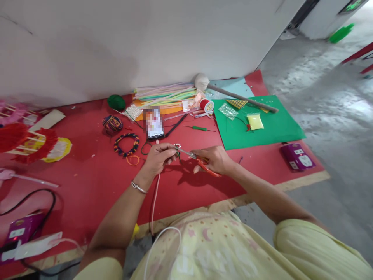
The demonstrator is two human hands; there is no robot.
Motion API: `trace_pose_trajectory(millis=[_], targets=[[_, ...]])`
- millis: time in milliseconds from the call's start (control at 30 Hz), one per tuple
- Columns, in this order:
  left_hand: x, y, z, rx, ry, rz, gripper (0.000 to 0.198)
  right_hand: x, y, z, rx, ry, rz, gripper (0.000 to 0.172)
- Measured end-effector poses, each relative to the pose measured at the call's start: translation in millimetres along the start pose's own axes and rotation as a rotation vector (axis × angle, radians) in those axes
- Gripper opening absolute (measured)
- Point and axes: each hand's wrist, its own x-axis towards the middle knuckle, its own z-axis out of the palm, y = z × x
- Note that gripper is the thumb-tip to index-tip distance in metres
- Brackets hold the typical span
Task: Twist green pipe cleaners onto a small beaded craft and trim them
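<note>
My left hand point(159, 157) pinches a small piece of beadwork point(177, 146) with white beads and dark green cord. Its fingers partly cover the piece. In my right hand point(218, 158) is a pair of scissors point(208, 168) with orange handles. The blades point left and reach the beadwork at my left fingertips; whether they touch the cord is too small to tell. Beyond my left hand lies a phone point(155, 126) with a lit, blurred screen. A braided ring of dark and orange yarn point(126, 145) rests left of the phone.
A green yarn ball point(116, 102) and a multicoloured one point(112, 124) lie at the back left. Near the wall are pastel strips point(166, 93), a red thread spool point(206, 105) and a stick point(244, 98). A green sheet point(262, 136) and purple power strip point(297, 157) lie right.
</note>
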Motion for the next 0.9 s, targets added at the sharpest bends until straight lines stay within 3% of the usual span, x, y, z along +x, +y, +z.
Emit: trace_pose_trajectory(millis=[233,433,700,900], targets=[[0,1,0.5,0.003,0.002,0.027,0.020,-1,-7,-5,0.098,-0.103,0.027,0.076],[0,4,1.9,0.014,0.006,-0.007,0.019,2,-12,-6,-0.076,-0.041,0.034,0.080],[-4,7,7.4,0.009,0.017,0.031,0.019,-11,-3,1,0.146,0.024,-0.007,0.079],[-3,7,5.4,-0.021,0.023,0.031,0.017,-3,-19,-4,-0.041,-0.034,0.015,0.082]])
